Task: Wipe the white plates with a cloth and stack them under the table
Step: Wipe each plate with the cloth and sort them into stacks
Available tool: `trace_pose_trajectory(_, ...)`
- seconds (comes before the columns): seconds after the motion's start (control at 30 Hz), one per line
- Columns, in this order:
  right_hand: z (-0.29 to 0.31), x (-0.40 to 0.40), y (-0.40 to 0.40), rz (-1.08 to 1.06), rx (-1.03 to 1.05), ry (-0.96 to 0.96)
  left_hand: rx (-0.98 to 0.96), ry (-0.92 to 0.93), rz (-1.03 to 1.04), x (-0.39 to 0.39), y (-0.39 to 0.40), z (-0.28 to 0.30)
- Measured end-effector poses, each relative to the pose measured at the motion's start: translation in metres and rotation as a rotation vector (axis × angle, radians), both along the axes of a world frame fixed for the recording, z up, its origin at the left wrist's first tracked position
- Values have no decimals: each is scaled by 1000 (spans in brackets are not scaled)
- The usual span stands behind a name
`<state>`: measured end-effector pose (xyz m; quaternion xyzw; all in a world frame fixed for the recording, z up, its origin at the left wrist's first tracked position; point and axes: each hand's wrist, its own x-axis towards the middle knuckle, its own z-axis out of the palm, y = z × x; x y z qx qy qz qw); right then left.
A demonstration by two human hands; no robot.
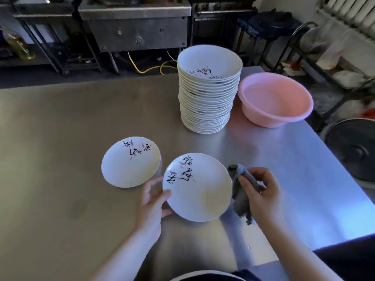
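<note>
Steel desk (pixel 60 122): left hand (pixel 151 201) grips plate (pixel 199 191) by its rim, right hand (pixel 261 191) pinches grey cloth (pixel 240 197) beside it. Second plate (pixel 129 163) left; plate stack (pixel 207 94) and pink basin (pixel 278 102) behind.

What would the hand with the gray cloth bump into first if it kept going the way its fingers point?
Probably the held plate. The right hand grips the gray cloth with fingers pointing left toward that plate's rim, which the left hand holds. Depth is unclear, so it might pass just above.
</note>
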<state>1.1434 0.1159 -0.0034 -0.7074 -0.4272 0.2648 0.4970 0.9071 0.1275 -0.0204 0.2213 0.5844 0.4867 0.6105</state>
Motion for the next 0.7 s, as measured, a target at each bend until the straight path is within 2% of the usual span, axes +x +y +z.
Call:
trace_pose_trajectory(0.17, -7, -9, -3, 28, -42, -31, -53, 18, 0, 10, -9, -22)
trace_pose_trajectory(0.43, -7, -18, 4, 52, -72, -60, -23, 130, -75, 9, -13, -36)
trace_pose_trajectory(0.5, -10, -22, 8, 73, -83, -90, 13, 252, -168, 4, -10, -42)
trace_pose_trajectory(0.57, -16, -28, 15, 126, -94, -151, 73, 459, -299, -3, -7, -48)
trace_pose_trajectory(0.63, -23, -36, 21, 236, -111, -260, 185, 695, -394, -10, -8, -50)
trace_pose_trajectory(0.7, -33, -45, 20, 392, -129, -381, 303, 790, -493, -14, -6, -51)
